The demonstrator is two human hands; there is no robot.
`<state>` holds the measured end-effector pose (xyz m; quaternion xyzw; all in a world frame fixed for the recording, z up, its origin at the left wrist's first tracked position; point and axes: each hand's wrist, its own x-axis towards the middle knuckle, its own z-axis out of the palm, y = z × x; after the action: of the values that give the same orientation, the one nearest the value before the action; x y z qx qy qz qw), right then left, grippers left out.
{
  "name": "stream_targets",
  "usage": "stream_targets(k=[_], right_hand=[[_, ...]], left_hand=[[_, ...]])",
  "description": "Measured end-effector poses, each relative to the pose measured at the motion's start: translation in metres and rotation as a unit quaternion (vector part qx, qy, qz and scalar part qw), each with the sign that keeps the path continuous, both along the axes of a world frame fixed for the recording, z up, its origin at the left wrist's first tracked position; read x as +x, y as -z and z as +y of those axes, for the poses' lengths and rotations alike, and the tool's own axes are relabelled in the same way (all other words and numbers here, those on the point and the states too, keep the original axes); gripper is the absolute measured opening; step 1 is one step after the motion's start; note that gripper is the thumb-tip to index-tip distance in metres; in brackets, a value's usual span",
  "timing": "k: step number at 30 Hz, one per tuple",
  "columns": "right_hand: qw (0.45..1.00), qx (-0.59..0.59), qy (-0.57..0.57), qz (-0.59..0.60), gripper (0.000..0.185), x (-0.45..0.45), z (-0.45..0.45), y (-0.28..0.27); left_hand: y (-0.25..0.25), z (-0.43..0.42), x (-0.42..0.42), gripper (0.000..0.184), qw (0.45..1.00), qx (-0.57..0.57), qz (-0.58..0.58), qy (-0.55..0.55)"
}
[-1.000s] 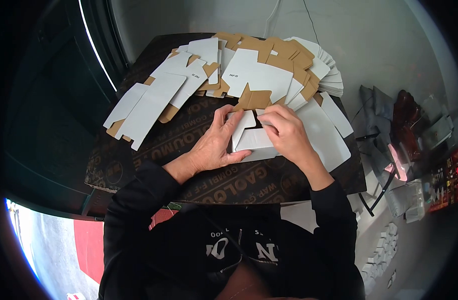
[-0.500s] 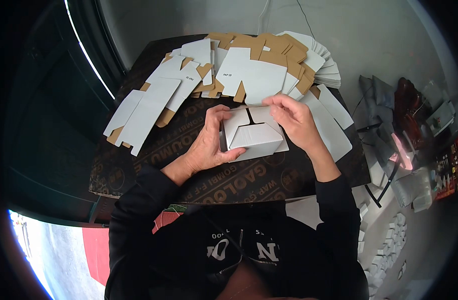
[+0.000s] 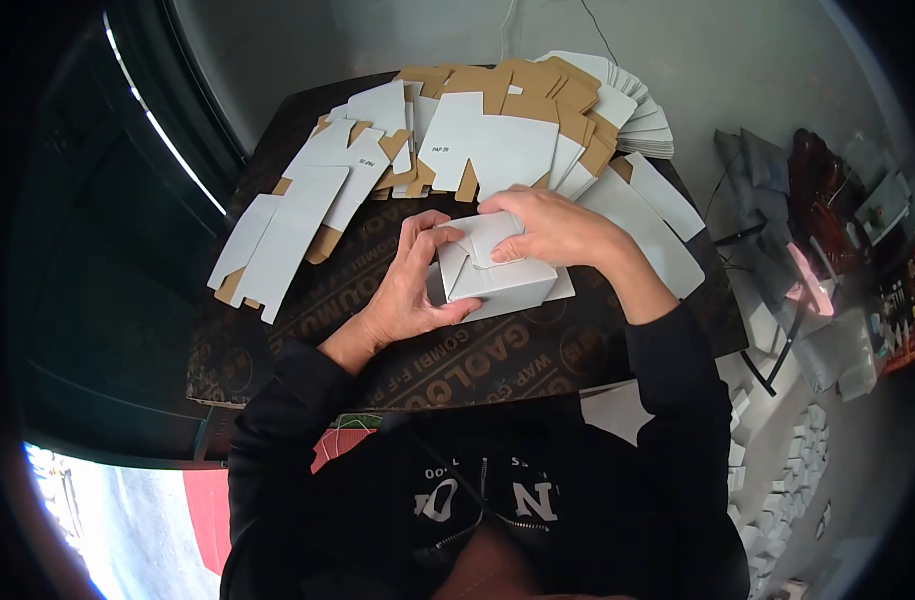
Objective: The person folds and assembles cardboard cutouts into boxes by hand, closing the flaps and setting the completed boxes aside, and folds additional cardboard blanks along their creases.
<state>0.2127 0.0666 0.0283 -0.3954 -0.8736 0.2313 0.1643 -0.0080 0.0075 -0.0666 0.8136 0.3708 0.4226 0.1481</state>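
Note:
A small white cardboard box (image 3: 507, 291) stands near the middle of the dark table, its top flaps folded inward over one another. My left hand (image 3: 405, 288) wraps round its left side, thumb at the near lower corner and fingers on the upper left edge. Over the top lies my right hand (image 3: 562, 230), its thumb pressed on a flap and its fingers curled over the far edge. That hand hides part of the top. A flat white piece (image 3: 562, 287) shows beneath the box at the right.
Flat box blanks (image 3: 517, 140), white and brown, spread across the back of the dark printed table (image 3: 367, 310). More blanks (image 3: 287, 240) lie at the left and a white one (image 3: 645, 235) at the right. Several white boxes (image 3: 792, 465) are on the floor at the right.
My right hand has moved left over the top of the box, and the dark gap between the flaps is now closed or covered. My left hand keeps its hold.

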Motion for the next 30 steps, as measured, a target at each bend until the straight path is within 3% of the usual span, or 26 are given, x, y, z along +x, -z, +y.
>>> stream_targets(k=[2, 3, 7, 8, 12, 17, 19, 20, 22, 25, 27, 29, 30], right_hand=[[0.991, -0.109, 0.001, -0.083, 0.039, -0.004, 0.002, -0.008], [0.991, -0.109, 0.000, -0.083, 0.039, -0.005, 0.004, -0.002], [0.985, 0.133, -0.038, -0.103, 0.043, -0.008, 0.014, 0.042], [0.985, 0.135, -0.038, -0.104, 0.043, -0.006, 0.015, 0.040], [0.995, -0.047, -0.038, 0.074, 0.047, 0.012, 0.021, 0.025], [0.988, -0.068, 0.052, 0.132, 0.047, 0.036, 0.011, 0.005], [0.984, -0.058, 0.035, 0.167, 0.048, 0.046, 0.007, 0.003], [0.978, -0.050, 0.016, 0.203, 0.048, 0.050, 0.005, 0.002], [0.961, -0.035, -0.024, 0.273, 0.049, 0.056, -0.002, 0.002], [0.971, 0.004, -0.087, 0.223, 0.051, 0.053, -0.024, -0.007], [0.959, 0.142, -0.134, 0.206, 0.050, 0.038, -0.036, -0.006], [0.970, 0.143, -0.100, 0.167, 0.050, 0.036, -0.038, -0.004], [0.980, 0.141, -0.064, 0.129, 0.050, 0.035, -0.038, -0.002]], left_hand=[[0.000, 0.000, 0.000, 0.083, 1.000, 0.000, -0.008, 0.001], [0.000, 0.001, 0.000, 0.083, 1.000, -0.001, -0.008, 0.000], [0.002, 0.002, 0.001, 0.082, 1.000, 0.012, -0.014, -0.004], [0.002, 0.002, 0.002, 0.082, 1.000, 0.013, -0.015, -0.004], [-0.002, 0.000, 0.000, 0.084, 1.000, 0.016, -0.011, -0.013], [-0.010, 0.005, -0.009, 0.078, 0.993, -0.017, -0.113, -0.006], [-0.015, 0.002, -0.016, 0.067, 0.965, -0.115, -0.237, 0.009], [-0.020, 0.002, -0.019, 0.067, 0.964, -0.113, -0.240, 0.009], [-0.030, 0.003, -0.023, 0.066, 0.840, -0.263, -0.473, 0.033], [-0.042, 0.003, -0.019, 0.071, 0.791, -0.343, -0.507, -0.015], [-0.046, 0.003, -0.016, 0.075, 0.734, -0.420, -0.531, -0.060], [-0.036, 0.008, -0.017, 0.077, 0.675, -0.498, -0.544, 0.002], [-0.025, 0.012, -0.020, 0.077, 0.676, -0.497, -0.544, 0.003]])
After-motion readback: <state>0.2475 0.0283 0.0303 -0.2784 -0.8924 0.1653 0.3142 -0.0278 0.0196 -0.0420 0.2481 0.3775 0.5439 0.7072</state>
